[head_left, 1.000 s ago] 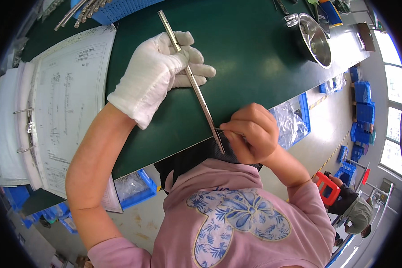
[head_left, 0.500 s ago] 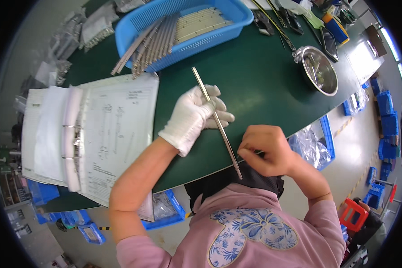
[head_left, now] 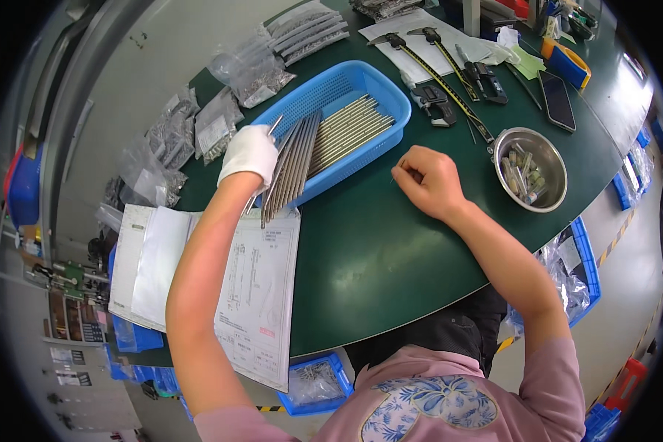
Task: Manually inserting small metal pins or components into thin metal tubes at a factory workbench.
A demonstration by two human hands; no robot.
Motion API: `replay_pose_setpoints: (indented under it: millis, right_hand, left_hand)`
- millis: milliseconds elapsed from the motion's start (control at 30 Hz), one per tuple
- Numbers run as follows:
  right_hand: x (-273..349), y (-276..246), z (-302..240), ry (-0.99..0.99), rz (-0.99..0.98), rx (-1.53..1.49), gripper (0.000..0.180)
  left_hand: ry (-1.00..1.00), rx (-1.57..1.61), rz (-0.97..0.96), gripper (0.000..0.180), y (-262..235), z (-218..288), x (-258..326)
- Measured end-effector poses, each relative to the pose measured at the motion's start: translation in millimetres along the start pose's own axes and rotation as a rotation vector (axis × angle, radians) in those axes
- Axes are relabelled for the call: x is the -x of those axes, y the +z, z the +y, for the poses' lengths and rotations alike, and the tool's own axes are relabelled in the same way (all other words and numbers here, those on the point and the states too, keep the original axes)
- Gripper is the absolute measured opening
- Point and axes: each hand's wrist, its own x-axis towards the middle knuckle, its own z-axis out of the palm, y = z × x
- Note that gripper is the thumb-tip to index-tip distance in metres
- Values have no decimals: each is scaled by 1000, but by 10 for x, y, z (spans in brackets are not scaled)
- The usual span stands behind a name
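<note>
Gloved left hand [head_left: 249, 153] gripping metal rod [head_left: 261, 184], blue basket [head_left: 379, 88] beside — binder [head_left: 199, 295] below

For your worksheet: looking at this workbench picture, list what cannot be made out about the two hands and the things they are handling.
- Head view: the left hand wears a white glove over the metal rods at the blue basket; the glove hides how many rods it grips.
- Head view: the right hand is curled closed; the fingers hide whatever it may pinch.
- Head view: the small parts in the steel bowl are too small to identify.

Green bench [head_left: 390, 250] carries blue basket [head_left: 361, 85], steel bowl [head_left: 556, 158], binder [head_left: 199, 287].
</note>
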Motion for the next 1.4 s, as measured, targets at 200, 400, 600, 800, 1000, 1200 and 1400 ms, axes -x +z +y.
replay_pose_setpoints:
  millis: [200,400,600,800,1000,1200,1400]
  right_hand:
    - [-17,0,3,-80,9,12,8]
    - [-28,-34,-58,-137,-8,41,9]
    - [-11,14,-10,-141,-25,23,11]
    - [4,24,-31,-157,-9,12,13]
    - [-15,59,10,-170,18,33,12]
    - [-39,75,50,-94,112,49,8]
    - [-37,110,115,-79,82,108,10]
  left_hand:
    - [-163,-305,-237,26,216,14,-331]
    - [97,-292,-81,23,216,533,-546]
    - [355,-388,-210,27,462,956,-806]
    - [386,-313,-359,30,397,972,-833]
    - [396,-396,-305,19,414,1034,-720]
    - [709,-125,45,10,412,1014,-418]
    - [703,1028,271,5,-143,1270,57]
